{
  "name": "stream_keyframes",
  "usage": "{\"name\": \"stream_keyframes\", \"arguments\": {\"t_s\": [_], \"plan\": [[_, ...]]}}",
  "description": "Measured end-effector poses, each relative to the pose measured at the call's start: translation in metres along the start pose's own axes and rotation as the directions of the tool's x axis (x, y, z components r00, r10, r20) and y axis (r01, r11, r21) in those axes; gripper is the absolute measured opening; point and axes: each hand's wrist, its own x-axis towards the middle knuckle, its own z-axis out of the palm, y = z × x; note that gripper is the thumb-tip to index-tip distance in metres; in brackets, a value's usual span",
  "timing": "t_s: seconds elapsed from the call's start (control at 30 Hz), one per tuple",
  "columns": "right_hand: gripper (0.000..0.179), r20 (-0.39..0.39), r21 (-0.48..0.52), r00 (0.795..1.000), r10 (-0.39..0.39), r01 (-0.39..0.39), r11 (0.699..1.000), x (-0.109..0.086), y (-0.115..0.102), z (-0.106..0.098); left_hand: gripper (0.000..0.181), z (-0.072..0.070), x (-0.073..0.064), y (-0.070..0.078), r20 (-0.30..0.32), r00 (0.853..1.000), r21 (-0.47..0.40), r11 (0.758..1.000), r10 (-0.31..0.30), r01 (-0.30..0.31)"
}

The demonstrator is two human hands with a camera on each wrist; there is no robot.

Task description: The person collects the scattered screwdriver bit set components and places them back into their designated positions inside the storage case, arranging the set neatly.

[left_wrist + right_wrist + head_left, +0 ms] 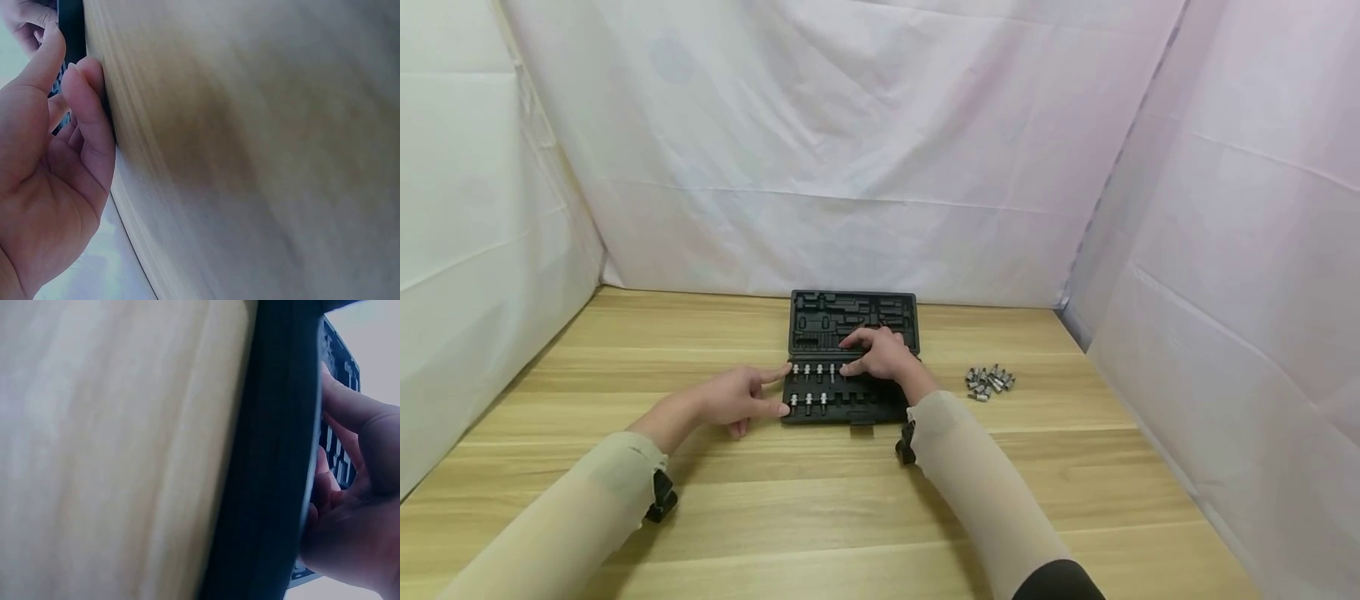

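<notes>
A black socket case lies opened flat on the table, its lid toward the back. Several silver bit sockets stand in its rear row; three more bit sockets sit at the left of the front row. My left hand is at the case's left edge, index finger by the rear corner and thumb by the front one. Over the middle of the case is my right hand, thumb tip at a rear-row bit socket and index finger stretched apart from it. That socket is partly hidden by the thumb.
A loose pile of bit sockets lies on the wooden table to the right of the case. White cloth hangs behind the table and along both sides. A small black device is on the left wrist.
</notes>
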Motion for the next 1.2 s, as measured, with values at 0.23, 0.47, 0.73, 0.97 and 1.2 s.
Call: {"name": "stream_keyframes", "arguments": {"t_s": [0.23, 0.47, 0.73, 0.97, 1.2], "plan": [[0.044, 0.055, 0.016, 0.997, -0.056, 0.055, 0.998, -0.001, 0.004, -0.003, 0.093, 0.0, 0.0, 0.0, -0.006, 1.0, -0.003, 1.0, 0.012, -0.012], [0.042, 0.038, 0.045, 0.998, -0.049, 0.047, 0.998, 0.0, 0.006, -0.002, 0.092, 0.0, 0.0, 0.001, -0.011, 1.0, -0.009, 1.0, 0.012, -0.012], [0.034, 0.021, 0.161, 0.991, -0.132, 0.127, 0.979, -0.009, 0.016, -0.014, 0.093, 0.001, 0.002, -0.002, -0.006, 1.0, -0.018, 1.0, 0.016, -0.016], [0.037, -0.007, 0.22, 0.991, -0.133, 0.131, 0.967, -0.031, 0.031, -0.045, 0.094, 0.001, 0.002, -0.001, 0.001, 1.0, -0.03, 1.0, 0.009, -0.009], [0.05, -0.042, 0.27, 0.997, -0.06, 0.069, 0.96, -0.051, 0.067, -0.074, 0.093, -0.001, 0.001, -0.001, 0.003, 1.0, -0.015, 1.0, 0.019, -0.019]]}}
